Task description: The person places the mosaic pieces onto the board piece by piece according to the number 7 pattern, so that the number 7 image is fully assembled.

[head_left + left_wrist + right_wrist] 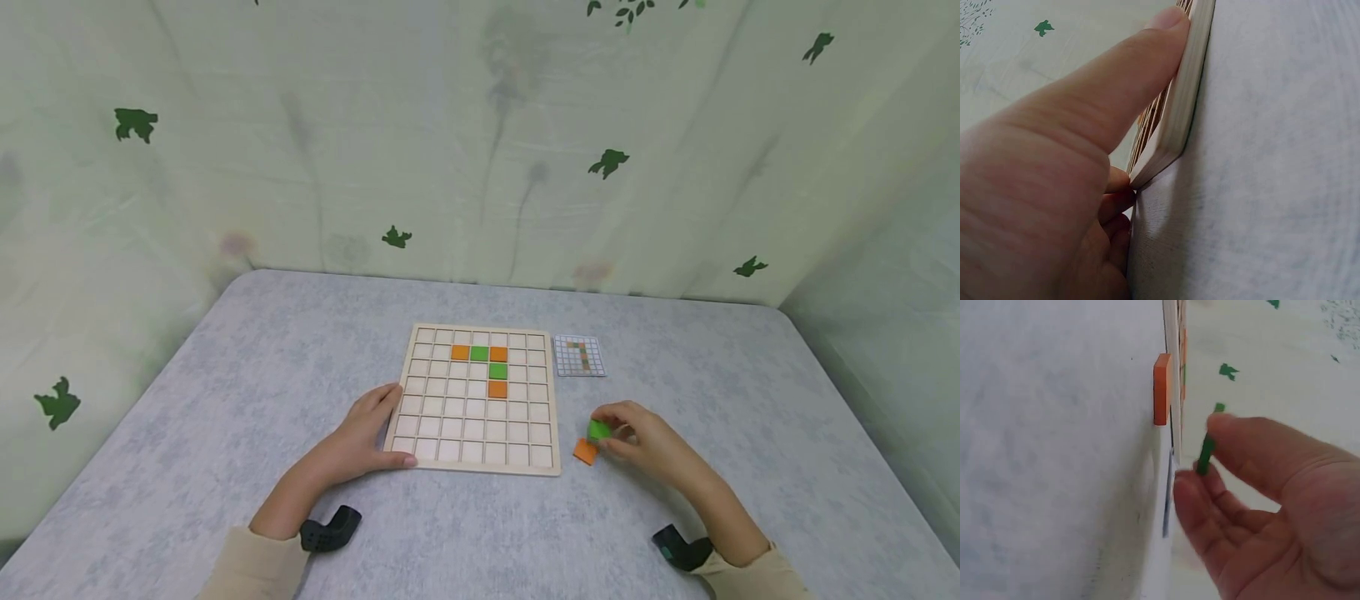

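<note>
Table: a grey mottled table (225,400) carries everything; both hands rest low on it, near its front edge.
Backdrop: pale green cloth with dark leaf prints hangs behind the table, far beyond the fingertips.
Board: a pale wooden grid board (480,398) lies flat between the two hands, its lower left corner under the left fingers, its right edge just left of the right fingertips.
Left hand: the left hand (363,433) lies with straight fingers against the board's left edge, thumb along the front edge near the corner; the wrist view shows the thumb pressed flat on the board's rim, nothing gripped.
Right hand: the right hand (645,442) has curled fingers pinching a green tile between thumb and fingertips, the tile standing clear of the table.
Pattern card: a small gridded card (579,356) lies beyond the right fingertips, just beside the board's far right corner.
Placed tiles: orange, green, orange in a row, then green and orange below (497,371), in cells well ahead of both hands.
Green tile: the green tile (598,430) sits in the right fingertips.
Loose orange tile: an orange tile (585,451) lies on the table just below and left of those fingertips.
</note>
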Available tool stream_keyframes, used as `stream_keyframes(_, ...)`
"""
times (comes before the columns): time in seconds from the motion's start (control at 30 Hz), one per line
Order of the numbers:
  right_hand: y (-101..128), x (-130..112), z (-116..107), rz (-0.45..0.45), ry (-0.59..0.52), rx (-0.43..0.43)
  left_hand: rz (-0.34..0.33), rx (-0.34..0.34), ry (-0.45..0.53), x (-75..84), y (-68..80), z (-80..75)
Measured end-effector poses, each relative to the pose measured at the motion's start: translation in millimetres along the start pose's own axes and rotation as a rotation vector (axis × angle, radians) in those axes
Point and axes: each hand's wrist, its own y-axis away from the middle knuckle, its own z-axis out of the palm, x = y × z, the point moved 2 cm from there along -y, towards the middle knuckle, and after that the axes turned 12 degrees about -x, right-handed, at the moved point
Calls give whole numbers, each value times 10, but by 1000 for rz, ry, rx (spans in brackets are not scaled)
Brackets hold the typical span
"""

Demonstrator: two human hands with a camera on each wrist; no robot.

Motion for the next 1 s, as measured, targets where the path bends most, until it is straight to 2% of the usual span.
stream_keyframes(0.17, -119, -158, -28, -64, -31, 30, 4, -1, 8, 2, 4, -3)
stream_keyframes(0.37, -382, -378, -24, -166, -56, 78, 4, -2, 13, 8, 11, -8)
stream_keyframes(0.6, -750, -533, 111, -243, -128, 61, 8, 0, 16, 10, 11, -10)
stream_keyframes(0.67, -840, -556, 182, -240, -145, 33, 10, 0, 16, 7, 9, -10)
stream_keyframes(0.83, -983, -556, 366, -148, -135, -44, 12, -1, 10, 0, 4, -8)
stream_keyframes(1.0, -1034, -510, 473, -92, -130, -71, 8, -4, 14, 6, 7, -13)
